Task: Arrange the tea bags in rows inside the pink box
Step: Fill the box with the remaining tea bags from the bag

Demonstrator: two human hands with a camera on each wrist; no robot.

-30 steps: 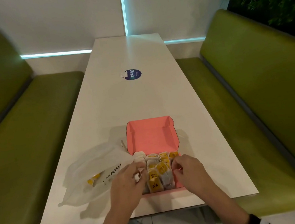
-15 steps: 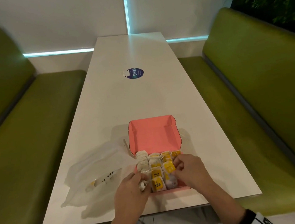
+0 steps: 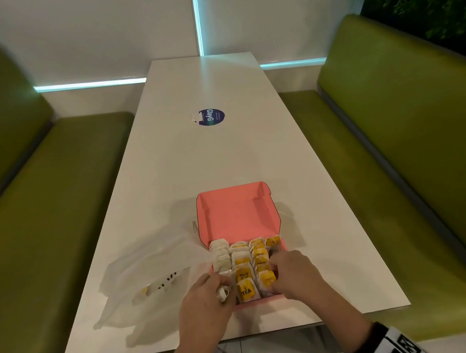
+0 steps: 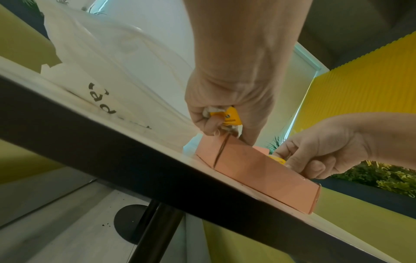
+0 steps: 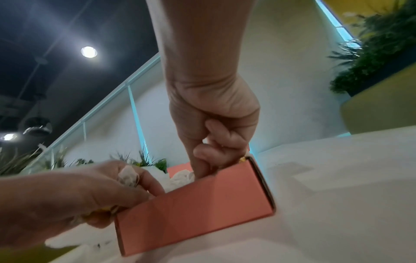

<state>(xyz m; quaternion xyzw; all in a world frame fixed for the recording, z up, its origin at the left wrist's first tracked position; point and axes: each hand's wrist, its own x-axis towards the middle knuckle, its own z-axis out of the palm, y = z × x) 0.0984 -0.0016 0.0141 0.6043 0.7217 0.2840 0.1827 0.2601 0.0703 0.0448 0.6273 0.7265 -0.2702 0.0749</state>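
Booth: we sit between two green benches (image 3: 56, 227), a white wall behind and dark plants at the far right.
Table (image 3: 215, 163): long and white; we read "ClayG" on one round blue sticker (image 3: 211, 117) near its middle.
Plastic bag (image 3: 156, 276): one translucent white bag lies just left of the box, with black letters that we cannot make out.
Pink box (image 3: 236, 217): one, open at the near end of the table, its lid tipped back and its front wall facing us.
Tea bags (image 3: 244, 274): we count four rows inside the box; the left row is plain white, the other three show yellow tags. The front tag of the second row reads "TEA", and the tag behind it "RELAX".
Left hand (image 3: 204, 309): at the box's front left corner, our fingers curl round one tea bag (image 4: 231, 118) with a yellow tag.
Right hand (image 3: 293, 274): fingers curl down into the right-hand rows; we cannot tell whether they pinch a bag.
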